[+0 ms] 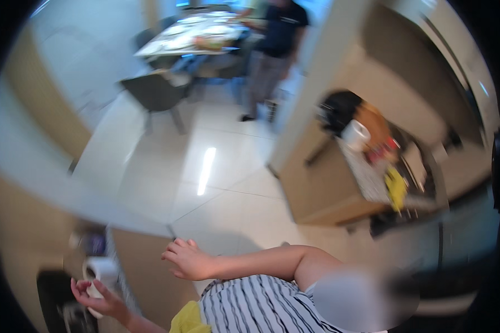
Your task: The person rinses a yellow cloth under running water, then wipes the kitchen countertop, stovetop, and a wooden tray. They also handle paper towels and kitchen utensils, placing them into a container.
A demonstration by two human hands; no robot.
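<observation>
At the lower left my left hand (pixel 100 297) is beside a white paper roll (pixel 104 268), its fingers curled and spread in front of it. Whether the fingers touch the roll cannot be told. White shows between the fingers and below the palm. My right arm reaches across my striped shirt, and my right hand (pixel 189 260) hangs in the air, fingers loosely bent, holding nothing. A yellow cloth (pixel 190 319) lies against the shirt at the bottom edge. Behind the roll is a blurred purple-and-white item (pixel 95 242) on the counter.
A person (pixel 275 54) stands at a set dining table (pixel 150 50), with a grey chair (pixel 156 91) nearby. On the right, a counter (pixel 360 177) holds another paper roll (pixel 356 135), a black item, a brown item, a red packet and a yellow cloth (pixel 395 187). Glossy tiles cover the floor.
</observation>
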